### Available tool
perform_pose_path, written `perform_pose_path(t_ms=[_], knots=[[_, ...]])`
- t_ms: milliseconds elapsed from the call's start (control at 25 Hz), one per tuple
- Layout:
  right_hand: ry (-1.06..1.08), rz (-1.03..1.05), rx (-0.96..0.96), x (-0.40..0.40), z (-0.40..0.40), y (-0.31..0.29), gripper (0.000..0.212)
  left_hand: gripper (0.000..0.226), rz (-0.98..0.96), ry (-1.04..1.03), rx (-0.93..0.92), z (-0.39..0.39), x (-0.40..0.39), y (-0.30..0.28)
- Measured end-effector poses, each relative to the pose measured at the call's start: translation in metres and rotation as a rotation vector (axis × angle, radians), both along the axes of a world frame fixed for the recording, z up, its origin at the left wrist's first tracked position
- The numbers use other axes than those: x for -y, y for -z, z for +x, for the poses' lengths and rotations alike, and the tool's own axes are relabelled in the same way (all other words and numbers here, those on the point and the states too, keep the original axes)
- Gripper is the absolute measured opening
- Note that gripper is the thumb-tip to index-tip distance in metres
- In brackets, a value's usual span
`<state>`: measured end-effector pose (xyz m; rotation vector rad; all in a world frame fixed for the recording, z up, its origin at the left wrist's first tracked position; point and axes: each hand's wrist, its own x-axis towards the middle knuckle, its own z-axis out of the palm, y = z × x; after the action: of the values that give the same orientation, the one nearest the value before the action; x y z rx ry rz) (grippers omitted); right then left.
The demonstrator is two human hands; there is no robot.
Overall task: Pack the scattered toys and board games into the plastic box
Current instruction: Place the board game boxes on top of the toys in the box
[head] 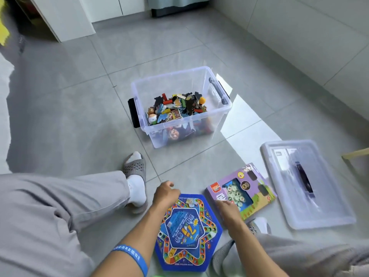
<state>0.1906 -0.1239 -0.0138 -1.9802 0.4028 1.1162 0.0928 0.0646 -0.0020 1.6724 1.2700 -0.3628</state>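
A clear plastic box [217, 116] stands open on the floor, partly filled with puzzle pieces and small toys [176, 108]. Near me lies a blue hexagonal board game [189, 234], flat on the tiles. My left hand [166, 193] has its fingers curled over the game's far left edge. To the right is a purple game box [249, 188] with a window showing round pieces. My right hand [227, 209] rests in the gap between the two games and touches the purple box's near left corner. Its grip is hidden.
The box's clear lid [307, 184] lies on the floor at the right, beside the purple game box. My legs in grey trousers and my slippered foot [135, 176] flank the games. White cabinets [65, 19] stand at the back left. A wall runs along the right.
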Motion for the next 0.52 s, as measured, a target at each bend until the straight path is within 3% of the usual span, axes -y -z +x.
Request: perform_pose_path(t_ms=[120,280,360,520], knots=[[0.047,-0.156,-0.185,0.016,-0.031,0.034,0.027,0.04,-0.029,-0.093,-0.161,-0.038,0.008,0.042],[0.109,-0.249,-0.293,0.022,-0.046,0.069,0.031,0.07,-0.092,-0.247,-0.395,-0.076,0.009,0.107],[0.229,-0.217,-0.323,0.023,-0.049,0.083,0.033,0.064,-0.153,-0.275,-0.395,-0.087,0.015,0.132],[0.398,-0.21,-0.309,0.025,-0.048,0.102,0.06,0.055,-0.16,-0.354,-0.379,-0.097,0.011,0.15]])
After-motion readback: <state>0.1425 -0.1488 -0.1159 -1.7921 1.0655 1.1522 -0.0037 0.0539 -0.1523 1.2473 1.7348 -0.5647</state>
